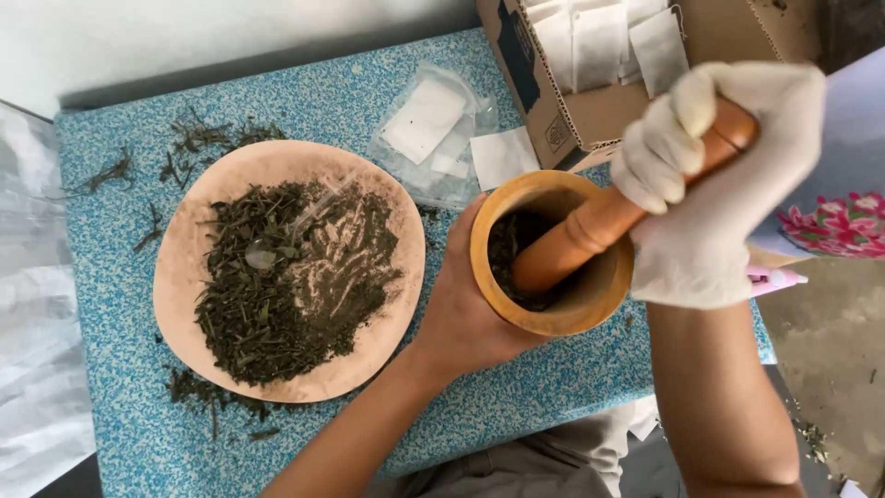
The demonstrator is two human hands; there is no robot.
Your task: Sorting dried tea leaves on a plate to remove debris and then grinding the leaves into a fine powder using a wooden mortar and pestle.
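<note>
A wooden mortar (pixel 590 300) stands on the blue speckled table (pixel 120 304), with dark dried herbs (pixel 507 249) inside. My bare left hand (pixel 461 318) wraps around the mortar's left side and holds it. My right hand (pixel 710 175), in a white glove, grips the top of a wooden pestle (pixel 590 231) whose lower end rests slanted in the herbs. To the left lies a round wooden plate (pixel 184 286) heaped with dried green leaves (pixel 286 286) and a clear plastic spoon (pixel 277 242).
A cardboard box (pixel 572 111) with several white filter bags stands at the back right. A clear plastic pouch (pixel 429 129) and a loose white bag (pixel 502 155) lie beside it. Stray herb bits (pixel 194 143) dot the table. A pink object (pixel 774 279) sits at the right edge.
</note>
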